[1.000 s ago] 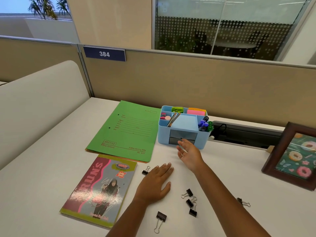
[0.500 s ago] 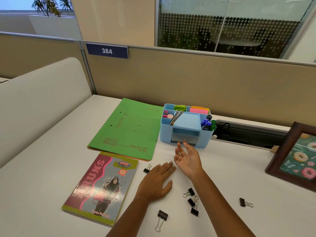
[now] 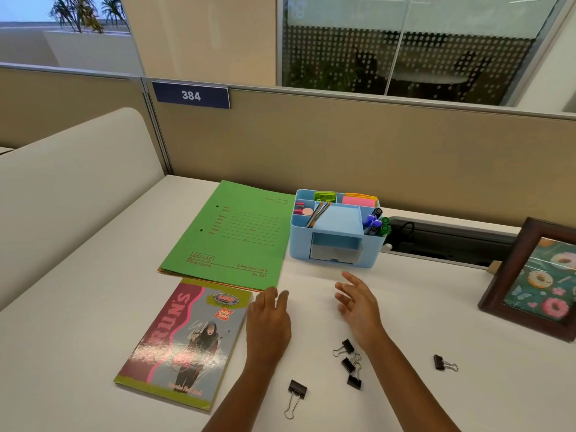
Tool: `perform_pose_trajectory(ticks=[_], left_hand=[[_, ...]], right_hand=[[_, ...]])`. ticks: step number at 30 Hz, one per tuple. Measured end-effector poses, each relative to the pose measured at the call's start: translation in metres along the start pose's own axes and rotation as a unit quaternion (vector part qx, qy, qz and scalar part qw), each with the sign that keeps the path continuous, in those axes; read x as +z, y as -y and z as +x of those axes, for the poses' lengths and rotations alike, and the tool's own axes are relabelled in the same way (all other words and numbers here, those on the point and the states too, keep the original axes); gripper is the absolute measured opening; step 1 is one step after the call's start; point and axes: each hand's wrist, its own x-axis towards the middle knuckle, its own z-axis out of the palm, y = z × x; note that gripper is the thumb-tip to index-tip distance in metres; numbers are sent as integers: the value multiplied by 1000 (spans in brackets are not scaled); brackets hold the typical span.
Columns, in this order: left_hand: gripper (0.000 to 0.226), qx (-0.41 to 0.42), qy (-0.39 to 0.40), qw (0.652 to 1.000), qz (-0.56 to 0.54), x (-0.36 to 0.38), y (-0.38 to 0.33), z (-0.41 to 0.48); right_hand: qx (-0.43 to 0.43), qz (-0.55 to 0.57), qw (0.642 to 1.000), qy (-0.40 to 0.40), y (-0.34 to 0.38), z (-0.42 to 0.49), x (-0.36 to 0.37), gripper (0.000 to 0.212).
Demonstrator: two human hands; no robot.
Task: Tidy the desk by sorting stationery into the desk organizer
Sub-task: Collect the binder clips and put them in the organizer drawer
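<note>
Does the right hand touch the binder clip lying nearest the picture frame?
Apart. The head view shows bare desk between the right hand and that binder clip.

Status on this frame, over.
Right hand open, empty, short of organizer. Left hand palm-down by green folder, grip unclear. Five binder clips loose on desk.

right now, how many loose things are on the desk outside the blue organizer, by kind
binder clips: 5
green folder: 1
magazine: 1
picture frame: 1
total: 8
</note>
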Motion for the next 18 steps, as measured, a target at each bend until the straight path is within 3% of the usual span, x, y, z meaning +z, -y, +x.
perform_pose_trajectory(ticks=[2,4,8,10,15,18], left_hand=[[24,-28,10,1000,3,-1,1,1],[28,-68,31,997,-5,-3,1,2],[37,-103,28,994,-19,-5,-1,2],[40,-98,15,994,-52,-3,1,1],[25,-135,-34,970,-198,-10,-9,3],[24,-82,-61,969,-225,-21,-32,28]], right_hand=[[-71,-107,991,-25,-4,-3,-15,24],[-149,-213,965,-19,-12,-6,-31,27],[-270,-363,892,6,-25,-14,-60,35],[-312,-427,848,20,-32,-18,-73,26],[-364,-504,783,16,-44,-25,-86,33],[-375,-511,773,11,-44,-25,-84,37]])
